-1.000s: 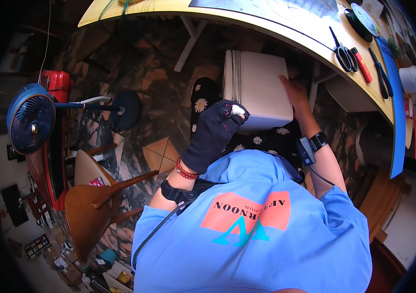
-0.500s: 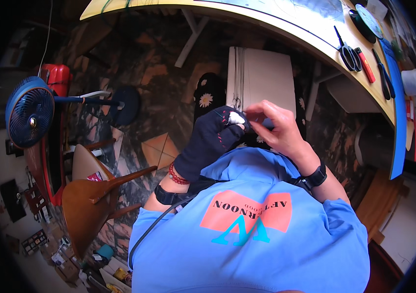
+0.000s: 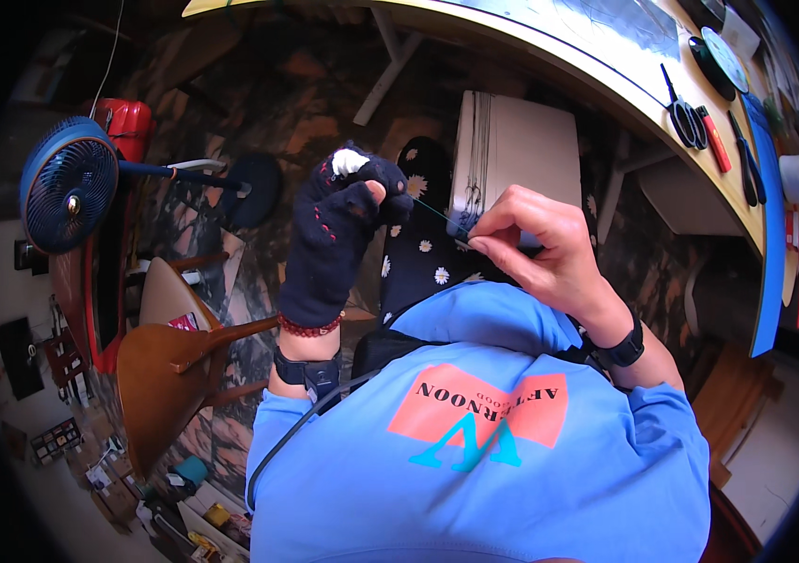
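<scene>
My left hand [image 3: 338, 216], in a dark fingerless-looking glove with red stitching and a white wrap on one finger, is closed on a thin green line [image 3: 435, 211]. The line runs taut down to my bare right hand [image 3: 545, 246], whose thumb and index finger pinch its other end. Something small may sit in that pinch, too fine to make out. Across my legs lies a pale flat box or board [image 3: 526, 141]. Several dark strands [image 3: 476, 155] stretch lengthwise along its left side. My right hand is over its near edge; my left hand is off to its left.
A yellow-topped table [image 3: 606, 70] curves across the far side, with scissors [image 3: 686, 122], a red-handled tool [image 3: 715, 141], dark pliers-like tool [image 3: 747, 164] and a line spool [image 3: 723, 61]. To the left stand a blue fan [image 3: 71, 188] and a brown wooden chair [image 3: 160, 375].
My hands were close together at the board's near edge. The left has moved away up and left, drawing the green line taut between them; the right has shifted only slightly.
</scene>
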The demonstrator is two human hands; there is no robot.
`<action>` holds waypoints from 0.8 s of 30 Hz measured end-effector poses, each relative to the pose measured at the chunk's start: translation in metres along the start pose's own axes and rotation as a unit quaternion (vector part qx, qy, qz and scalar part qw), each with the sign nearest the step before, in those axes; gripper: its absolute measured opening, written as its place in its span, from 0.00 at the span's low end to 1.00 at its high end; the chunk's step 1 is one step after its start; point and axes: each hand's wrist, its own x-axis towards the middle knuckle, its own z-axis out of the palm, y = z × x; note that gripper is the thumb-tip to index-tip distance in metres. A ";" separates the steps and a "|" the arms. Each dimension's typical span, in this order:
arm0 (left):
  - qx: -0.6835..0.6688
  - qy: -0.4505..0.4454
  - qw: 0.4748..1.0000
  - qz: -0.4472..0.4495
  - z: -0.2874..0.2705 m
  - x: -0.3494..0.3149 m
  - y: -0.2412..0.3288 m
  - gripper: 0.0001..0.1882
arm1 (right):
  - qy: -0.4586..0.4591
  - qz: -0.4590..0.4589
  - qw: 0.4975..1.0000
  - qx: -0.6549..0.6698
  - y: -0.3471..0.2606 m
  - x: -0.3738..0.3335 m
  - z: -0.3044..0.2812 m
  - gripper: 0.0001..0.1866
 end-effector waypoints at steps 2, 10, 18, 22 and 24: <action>0.042 0.022 0.999 -0.001 0.005 0.000 0.004 0.05 | -0.014 0.013 1.000 0.012 -0.006 0.004 -0.002 0.04; 0.203 0.082 0.975 0.027 0.019 0.004 0.006 0.10 | -0.055 0.081 0.994 0.051 -0.020 0.008 -0.007 0.04; 0.239 0.064 0.965 0.091 0.028 -0.002 0.016 0.16 | -0.044 0.022 0.998 0.030 -0.038 0.015 -0.005 0.03; 0.252 0.058 0.962 0.082 0.032 -0.013 0.030 0.14 | -0.046 0.016 0.998 0.047 -0.028 0.009 -0.006 0.03; 0.253 0.030 0.966 0.054 0.030 -0.023 0.041 0.13 | -0.044 0.041 0.997 0.055 -0.025 0.004 -0.009 0.03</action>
